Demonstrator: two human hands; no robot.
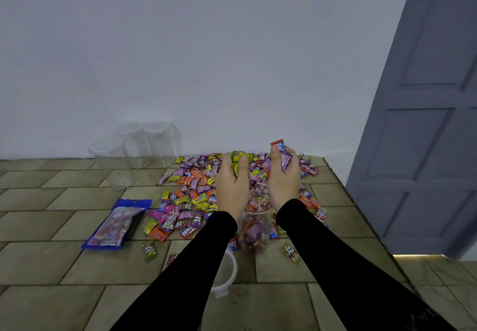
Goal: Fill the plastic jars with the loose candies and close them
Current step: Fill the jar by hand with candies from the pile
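Both hands are loaded up right now. The left hand (232, 175) is curled round a small bunch of green and yellow wrapped candies (241, 161), and the right hand (284, 175) is gripping a clump of pink ones with a red-and-blue wrapper sticking up out of the top.

The bit that matters: the open jar (254, 223) sits directly below and between the two wrists, just under the middle of the frame, mouth facing up and already well packed with candy. So the drop is basically straight down and slightly inward for each hand. Neither hand looks noticeably nearer, I'd call it even.

Around the jar the loose pile (191, 188) spreads left and toward the wall. A white lid (227, 276) lies lower in the frame, partly hidden under the left sleeve. Three empty clear jars (134, 150) stand at the left near the wall, and a blue candy bag (118, 224) lies lower left.
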